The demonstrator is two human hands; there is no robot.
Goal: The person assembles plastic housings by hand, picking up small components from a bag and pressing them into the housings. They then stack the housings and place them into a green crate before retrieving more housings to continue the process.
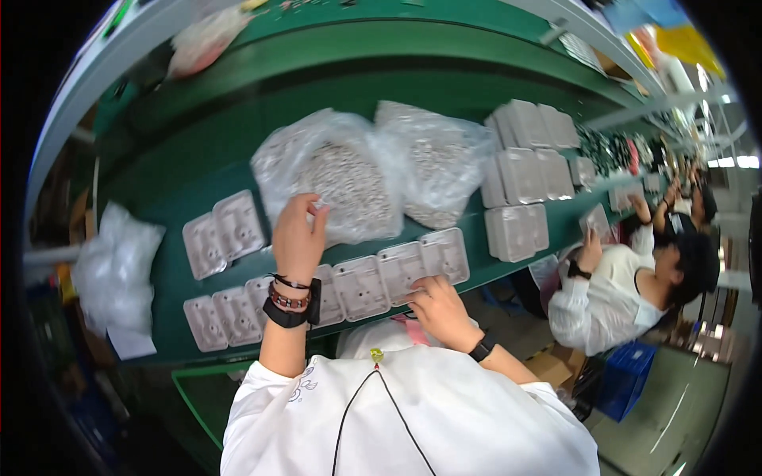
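My left hand (299,242) is at the near left edge of an open clear plastic bag (393,190) filled with small whitish parts (345,182). Its fingers are curled together at the tips; anything between them is too small to make out. My right hand (442,314) rests over the near side of a pale plastic tray (403,270) in the front row. Its fingers are bent and close together, and whatever they pinch is hidden. Small dark spots dot the moulded hollows of the neighbouring tray (361,287).
Another pale tray (238,226) lies at the left, beyond the front row. A second parts bag (435,159) and stacked trays (520,234) stand to the right. A plastic sack (119,278) hangs at the green table's (171,274) left end. At the right, a co-worker (607,297) handles a tray.
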